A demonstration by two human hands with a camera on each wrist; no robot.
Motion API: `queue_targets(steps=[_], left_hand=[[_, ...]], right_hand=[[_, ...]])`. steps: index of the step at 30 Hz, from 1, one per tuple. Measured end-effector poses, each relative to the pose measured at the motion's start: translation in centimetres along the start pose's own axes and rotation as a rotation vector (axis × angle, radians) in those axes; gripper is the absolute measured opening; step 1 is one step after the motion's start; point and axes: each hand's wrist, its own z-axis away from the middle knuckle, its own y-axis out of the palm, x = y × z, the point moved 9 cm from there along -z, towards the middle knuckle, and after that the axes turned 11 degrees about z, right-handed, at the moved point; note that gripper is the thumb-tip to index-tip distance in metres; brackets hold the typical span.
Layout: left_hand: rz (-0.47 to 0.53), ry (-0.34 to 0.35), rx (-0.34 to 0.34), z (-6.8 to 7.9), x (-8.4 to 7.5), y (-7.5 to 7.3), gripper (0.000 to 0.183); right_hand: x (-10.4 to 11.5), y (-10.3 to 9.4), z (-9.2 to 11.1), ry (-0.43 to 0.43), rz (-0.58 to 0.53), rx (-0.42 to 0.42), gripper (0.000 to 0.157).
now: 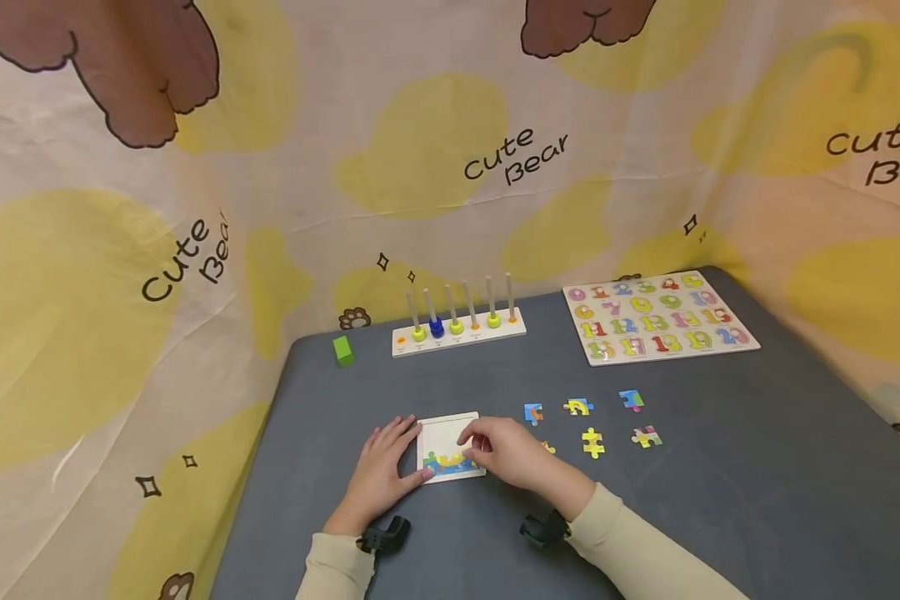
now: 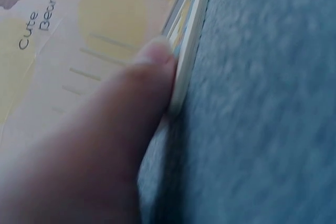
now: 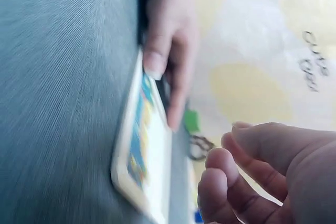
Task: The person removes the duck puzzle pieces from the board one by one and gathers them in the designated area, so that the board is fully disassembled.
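Observation:
A small white-framed jigsaw tray (image 1: 442, 429) lies on the dark grey table, with joined blue, yellow and green pieces (image 1: 450, 465) along its near side. My left hand (image 1: 378, 467) rests at the tray's left edge, fingers extended, thumb (image 2: 155, 59) touching the near left corner. Over the tray's right side hovers my right hand (image 1: 504, 450). Its fingers (image 3: 215, 182) are loosely bent, and nothing shows between them and the thumb. To the right lie several loose jigsaw pieces, among them a rainbow piece (image 1: 578, 407) and a yellow piece (image 1: 592, 442); one is partly hidden behind the right hand.
Toward the back stands a white peg rack (image 1: 461, 340) with coloured rings on upright pegs. A green block (image 1: 342, 351) sits left of it, and a number board (image 1: 660, 321) lies at the back right. Printed fabric (image 1: 420, 192) hangs around the table.

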Motion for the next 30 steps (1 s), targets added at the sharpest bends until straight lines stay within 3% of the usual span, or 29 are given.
queue_targets(steps=[5,10,20,30], left_hand=[[0.107,0.026,0.042,0.4,0.5,0.1,0.084],[0.169,0.055,0.062,0.5,0.7,-0.3,0.087],[0.149,0.012,0.109,0.1,1.4,-0.4,0.087],[0.168,0.000,0.111,0.1,1.3,-0.4,0.087]], right_hand=[[0.4,3.8,-2.8,0.028,-0.046,0.105,0.017],[0.9,5.7,-3.8,0.017,-0.012,0.139,0.014],[0.3,6.1,-4.0,0.063,0.010,0.129,0.025],[-0.6,6.4,-4.2,0.105,0.022,0.091,0.020]])
